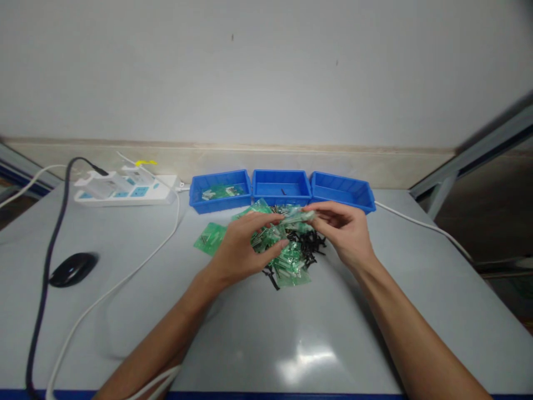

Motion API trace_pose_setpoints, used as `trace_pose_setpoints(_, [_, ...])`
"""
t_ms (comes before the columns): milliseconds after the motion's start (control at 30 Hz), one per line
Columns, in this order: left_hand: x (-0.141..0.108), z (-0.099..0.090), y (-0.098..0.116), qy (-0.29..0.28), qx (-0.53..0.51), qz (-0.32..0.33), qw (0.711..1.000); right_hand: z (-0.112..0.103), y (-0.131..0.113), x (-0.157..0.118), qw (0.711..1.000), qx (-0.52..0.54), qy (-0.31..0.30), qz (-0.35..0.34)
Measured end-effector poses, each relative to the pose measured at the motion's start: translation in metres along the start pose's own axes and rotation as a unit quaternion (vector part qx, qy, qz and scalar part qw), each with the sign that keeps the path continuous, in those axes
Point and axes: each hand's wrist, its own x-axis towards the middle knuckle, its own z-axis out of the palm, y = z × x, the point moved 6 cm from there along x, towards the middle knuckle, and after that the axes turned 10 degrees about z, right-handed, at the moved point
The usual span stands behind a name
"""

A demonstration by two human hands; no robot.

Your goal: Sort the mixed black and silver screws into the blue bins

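A pile of green plastic packets (291, 269) lies mid-table, with black parts (310, 244) at its right side. Over the pile, my right hand (345, 230) pinches a clear greenish packet (295, 215) between thumb and fingers. My left hand (245, 241) is at the packet's left end, its thumb and fingers apart; whether a fingertip touches the packet is unclear. One green packet (210, 238) lies left of the pile. Behind, a left blue bin (220, 204) holds green packets with pale pieces, and a middle blue bin (282, 199) holds a small dark piece.
Right of the middle bin stands another blue bin (343, 191). At the left are a white power strip (160, 193) with plugs, a black mouse (74, 270), a dark cable (50, 250) and white cables. A wall rises behind the table.
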Motion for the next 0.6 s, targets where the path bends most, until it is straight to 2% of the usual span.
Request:
trace_pose_setpoints(100, [0.001, 0.002, 0.0, -0.012, 0.0, -0.018, 1.0, 0.01, 0.004, -0.001, 0.998, 0.022, -0.046, 0.045])
trace_pose_setpoints(167, [0.001, 0.003, -0.004, -0.028, -0.029, -0.067, 0.997, 0.014, 0.005, -0.002, 0.996, 0.02, -0.063, 0.061])
trace_pose_setpoints(233, [0.0, 0.002, -0.014, -0.017, -0.087, -0.135, 0.987, 0.013, 0.004, -0.002, 0.998, -0.003, -0.049, 0.045])
trace_pose_setpoints(333, [-0.006, -0.006, -0.036, 0.068, -0.162, -0.229, 0.957, 0.008, -0.004, -0.003, 0.988, -0.145, -0.001, -0.057])
trace_pose_setpoints(433, [-0.016, -0.02, -0.064, 0.213, -0.207, -0.302, 0.906, 0.014, -0.004, -0.006, 0.936, -0.316, -0.027, -0.155])
trace_pose_setpoints(533, [-0.024, -0.023, -0.083, 0.302, -0.297, -0.356, 0.833, 0.022, 0.006, -0.009, 0.897, -0.399, -0.077, -0.172])
trace_pose_setpoints(600, [-0.025, -0.024, -0.086, 0.33, -0.338, -0.375, 0.798, 0.025, 0.011, -0.01, 0.887, -0.421, -0.093, -0.167])
